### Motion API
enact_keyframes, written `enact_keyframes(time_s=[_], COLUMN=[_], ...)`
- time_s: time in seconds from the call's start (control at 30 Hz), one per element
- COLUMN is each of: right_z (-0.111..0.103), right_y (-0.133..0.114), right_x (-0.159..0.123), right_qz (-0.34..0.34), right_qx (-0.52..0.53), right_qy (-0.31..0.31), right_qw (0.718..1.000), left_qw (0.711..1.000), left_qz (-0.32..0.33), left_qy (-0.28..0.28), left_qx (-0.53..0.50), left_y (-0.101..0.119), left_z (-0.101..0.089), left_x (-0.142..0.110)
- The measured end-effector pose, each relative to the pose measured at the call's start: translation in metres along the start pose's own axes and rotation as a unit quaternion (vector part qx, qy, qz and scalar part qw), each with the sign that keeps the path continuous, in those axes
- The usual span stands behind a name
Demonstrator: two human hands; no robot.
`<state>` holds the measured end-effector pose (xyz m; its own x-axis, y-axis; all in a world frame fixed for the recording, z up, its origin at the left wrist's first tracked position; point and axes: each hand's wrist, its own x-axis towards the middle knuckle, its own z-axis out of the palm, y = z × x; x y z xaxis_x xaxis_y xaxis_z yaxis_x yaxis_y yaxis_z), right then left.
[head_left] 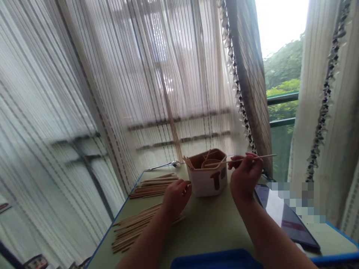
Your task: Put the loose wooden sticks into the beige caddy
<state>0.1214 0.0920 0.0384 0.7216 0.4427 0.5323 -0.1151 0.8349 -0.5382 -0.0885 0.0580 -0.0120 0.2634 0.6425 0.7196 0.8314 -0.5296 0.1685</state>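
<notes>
My right hand [246, 167] is closed around a thin wooden chopstick [267, 155], held nearly level, its left end over the mouth of a pale container [202, 185]. That container has a brown inside and a dark letter-like mark on its front. A round-rimmed cup or divider [211, 163] and a few sticks [188, 163] show inside it. Beside its left wall is my left hand [178, 192], fingers loosely bent with a gap by the thumb and nothing visible in them. Whether the fingertips press on the wall I cannot tell. Two groups of chopsticks lie left, a far pile [153, 188] and a near pile [131, 233].
A metal spoon [165, 165] lies at the table's far left edge. To the right is a dark-framed tablet [288, 220], partly pixelated nearby. A blue tray [213, 259] sits at the near edge. Striped sheer curtains [157, 93] hang behind the table [207, 224].
</notes>
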Motion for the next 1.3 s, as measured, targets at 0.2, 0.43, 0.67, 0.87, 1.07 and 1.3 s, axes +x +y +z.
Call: enact_keyframes(time_s=[0.2, 0.43, 0.67, 0.87, 1.07, 1.3], right_z=[0.0, -0.001, 0.001, 0.002, 0.003, 0.008], right_y=[0.003, 0.009, 0.001, 0.001, 0.015, 0.013], right_x=[-0.007, -0.017, -0.018, -0.016, -0.019, -0.021], right_qz=[-0.054, -0.16, -0.083, -0.052, -0.068, -0.041], right_qx=[-0.103, -0.219, -0.164, -0.154, -0.19, -0.186], right_qy=[-0.092, -0.188, -0.127, -0.115, -0.223, -0.251], right_qw=[0.989, 0.944, 0.975, 0.98, 0.954, 0.949], left_qw=[1.0, 0.998, 0.914, 0.878, 0.872, 0.871], left_qz=[-0.004, -0.041, -0.196, -0.235, -0.223, -0.244], left_qy=[-0.027, 0.005, 0.011, 0.007, 0.005, 0.01], left_qx=[0.002, -0.046, -0.355, -0.418, -0.435, -0.426], left_y=[0.0, -0.007, -0.03, -0.033, -0.027, -0.019], left_z=[0.006, 0.018, 0.046, 0.051, 0.048, 0.04], left_x=[-0.002, -0.001, 0.001, 0.003, 0.004, 0.006])
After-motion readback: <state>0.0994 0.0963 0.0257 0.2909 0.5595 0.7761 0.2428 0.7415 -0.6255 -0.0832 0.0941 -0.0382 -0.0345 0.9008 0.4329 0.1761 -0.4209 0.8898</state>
